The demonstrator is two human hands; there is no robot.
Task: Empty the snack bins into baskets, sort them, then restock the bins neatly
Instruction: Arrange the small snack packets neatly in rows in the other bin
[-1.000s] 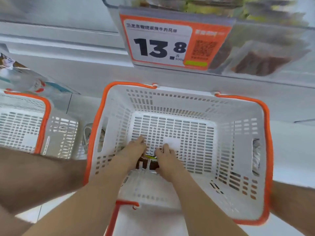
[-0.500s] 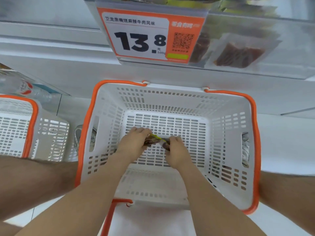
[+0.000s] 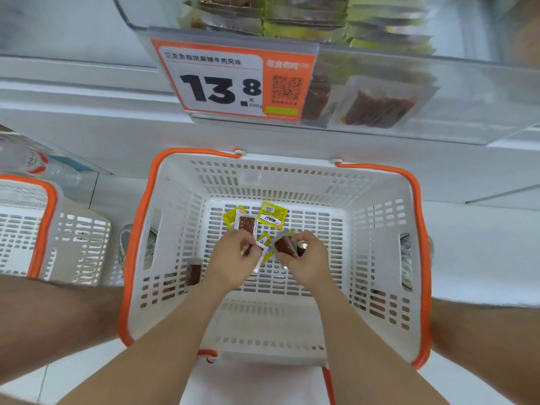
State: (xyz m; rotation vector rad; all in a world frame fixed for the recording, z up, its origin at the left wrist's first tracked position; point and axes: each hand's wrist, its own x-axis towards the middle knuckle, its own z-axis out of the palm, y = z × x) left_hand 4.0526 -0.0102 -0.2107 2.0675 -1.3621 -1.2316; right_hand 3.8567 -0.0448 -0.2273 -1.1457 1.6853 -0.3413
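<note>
A white basket with an orange rim (image 3: pixel 420 229) stands on the floor below me. Both my hands are inside it. My left hand (image 3: pixel 233 258) pinches a clear snack packet by its edge, and my right hand (image 3: pixel 306 258) grips a packet with a brown slab (image 3: pixel 285 246). On the basket bottom lie a yellow packet (image 3: pixel 273 219), a clear packet with a brown slab over another yellow one (image 3: pixel 245 223), and a small yellow packet (image 3: pixel 264 239) between my hands. One more brown packet (image 3: pixel 193 273) leans at the left wall. Above is the clear snack bin (image 3: pixel 380 92) with several packets.
A second white and orange basket (image 3: pixel 43 229) stands at the left. An orange and white price tag reading 13.8 (image 3: pixel 233 83) hangs on the bin's front. My knees (image 3: pixel 58 323) flank the basket. A plastic bottle (image 3: pixel 35 166) lies at far left.
My hands have lifted from the basket bottom and drawn apart. The packets they covered now show on the bottom. Each hand now holds a packet. The camera has tilted up.
</note>
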